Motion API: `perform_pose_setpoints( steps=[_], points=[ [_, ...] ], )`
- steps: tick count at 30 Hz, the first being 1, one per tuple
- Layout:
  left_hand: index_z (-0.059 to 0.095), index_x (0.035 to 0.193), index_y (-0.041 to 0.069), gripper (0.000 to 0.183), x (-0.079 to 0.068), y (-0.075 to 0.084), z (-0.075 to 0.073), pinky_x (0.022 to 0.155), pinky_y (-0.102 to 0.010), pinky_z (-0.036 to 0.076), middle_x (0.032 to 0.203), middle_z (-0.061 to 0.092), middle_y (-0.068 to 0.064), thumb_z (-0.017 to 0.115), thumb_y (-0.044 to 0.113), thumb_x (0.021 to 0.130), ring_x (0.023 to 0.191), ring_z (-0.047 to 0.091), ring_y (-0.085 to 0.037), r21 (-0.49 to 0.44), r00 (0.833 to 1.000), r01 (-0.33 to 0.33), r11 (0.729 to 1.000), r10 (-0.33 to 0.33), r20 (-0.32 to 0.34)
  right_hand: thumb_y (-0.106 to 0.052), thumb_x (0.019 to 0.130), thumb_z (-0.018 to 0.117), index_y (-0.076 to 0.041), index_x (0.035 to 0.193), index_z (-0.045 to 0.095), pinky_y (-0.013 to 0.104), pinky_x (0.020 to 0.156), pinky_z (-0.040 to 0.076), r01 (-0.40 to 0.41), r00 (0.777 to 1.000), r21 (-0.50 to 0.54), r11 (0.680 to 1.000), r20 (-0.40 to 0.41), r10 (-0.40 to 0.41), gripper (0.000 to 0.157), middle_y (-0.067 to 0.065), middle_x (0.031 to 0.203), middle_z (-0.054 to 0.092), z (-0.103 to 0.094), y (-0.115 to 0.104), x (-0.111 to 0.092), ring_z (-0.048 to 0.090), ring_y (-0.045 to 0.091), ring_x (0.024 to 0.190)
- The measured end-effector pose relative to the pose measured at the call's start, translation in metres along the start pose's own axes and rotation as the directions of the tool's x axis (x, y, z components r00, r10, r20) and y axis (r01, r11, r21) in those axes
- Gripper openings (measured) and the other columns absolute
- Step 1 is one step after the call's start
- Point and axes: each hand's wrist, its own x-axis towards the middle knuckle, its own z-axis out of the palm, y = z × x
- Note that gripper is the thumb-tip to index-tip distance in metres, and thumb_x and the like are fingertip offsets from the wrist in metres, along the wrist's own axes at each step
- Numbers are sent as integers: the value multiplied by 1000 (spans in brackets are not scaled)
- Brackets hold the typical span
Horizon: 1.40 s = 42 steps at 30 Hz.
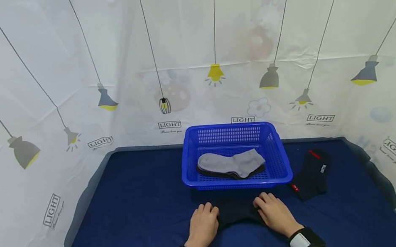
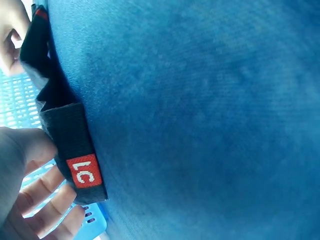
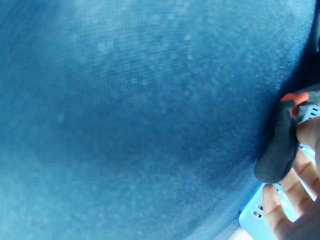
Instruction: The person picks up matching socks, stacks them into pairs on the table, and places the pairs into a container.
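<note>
A dark sock (image 1: 236,211) stretches between both hands over the blue cloth, just in front of the basket. My left hand (image 1: 203,227) pinches its cuff end, where the left wrist view shows a red label (image 2: 84,171) with white letters. At the other end, my right hand (image 1: 276,214) grips the rounded toe (image 3: 276,152) between thumb and fingers. A red patch (image 3: 296,98) shows near that end in the right wrist view. The middle of the sock sags toward me in a slight curve.
Behind the hands stands a blue plastic basket (image 1: 238,184) holding a light grey sock (image 1: 227,162) on top of dark ones. Another dark sock (image 1: 311,175) with red marks lies right of the basket on the blue cloth (image 1: 131,218). Printed white sheeting (image 1: 187,48) encloses the back and sides.
</note>
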Motion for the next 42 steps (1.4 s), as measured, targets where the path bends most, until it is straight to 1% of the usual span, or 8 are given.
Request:
perform_pose_setpoints(
  steps=[4, 9, 13, 17, 20, 30, 34, 42],
  points=[
    [60, 79, 17, 16, -3, -1, -5, 56, -29, 39, 76, 50, 1, 73, 18, 68, 68, 49, -17, -23, 999, 18, 1000, -19, -31, -11, 73, 71, -18, 87, 57, 33, 59, 40, -28, 1000, 14, 1000, -2, 28, 21, -3, 83, 49, -4, 1, -4, 51, 18, 75],
    [60, 78, 17, 20, -10, -5, -12, 56, -30, 39, 76, 51, 1, 76, 18, 66, 68, 49, -17, -48, 996, 63, 997, -65, -53, -12, 69, 75, -18, 88, 58, 33, 58, 40, -28, 999, 1, 1000, -30, 28, 26, -4, 83, 49, -9, 3, -11, 51, 19, 75],
    [60, 78, 17, 21, -15, -8, -13, 56, -29, 38, 76, 51, 1, 77, 20, 66, 68, 48, -17, -64, 994, 97, 993, -99, -34, -13, 68, 76, -17, 90, 59, 33, 58, 40, -27, 999, -3, 1000, -21, 27, 29, -2, 84, 50, -10, 6, -16, 52, 20, 76],
    [62, 82, 17, 21, -17, -8, -10, 57, -29, 39, 78, 51, 1, 76, 24, 68, 69, 48, -17, -72, 994, 105, 992, -103, 20, -16, 69, 76, -17, 94, 59, 32, 58, 40, -37, 999, 0, 999, 33, 37, 30, -2, 86, 50, -8, 6, -20, 51, 19, 76],
    [63, 85, 18, 23, -16, -7, -5, 57, -30, 40, 81, 52, 1, 76, 27, 69, 71, 49, -17, -75, 995, 97, 992, -94, 40, -17, 71, 75, -17, 95, 59, 32, 58, 40, -37, 998, 1, 999, 52, 37, 29, -2, 87, 50, -6, 6, -20, 50, 18, 76],
    [66, 86, 18, 22, -8, -3, 4, 57, -29, 39, 82, 52, -1, 76, 30, 70, 71, 49, -17, -52, 995, 71, 996, -67, 73, -15, 70, 74, -16, 93, 58, 33, 56, 39, -48, 998, -7, 999, 50, 49, 28, 0, 85, 49, 2, 3, -19, 50, 20, 76],
    [66, 85, 18, 23, -8, -1, 8, 56, -30, 40, 82, 52, -1, 76, 30, 68, 70, 50, -18, -43, 995, 74, 996, -71, 66, -15, 71, 73, -17, 92, 58, 32, 56, 39, -46, 998, -18, 999, 51, 47, 27, -1, 84, 49, 2, 1, -19, 50, 20, 76],
    [60, 78, 17, 21, -3, 4, 12, 55, -30, 41, 78, 50, -1, 75, 25, 66, 68, 50, -18, -63, 993, 102, 993, -97, 69, -10, 68, 74, -16, 86, 54, 31, 52, 38, -20, 1000, -57, 998, -14, 19, 28, -1, 78, 46, 3, 1, -17, 49, 20, 70]
  ],
)
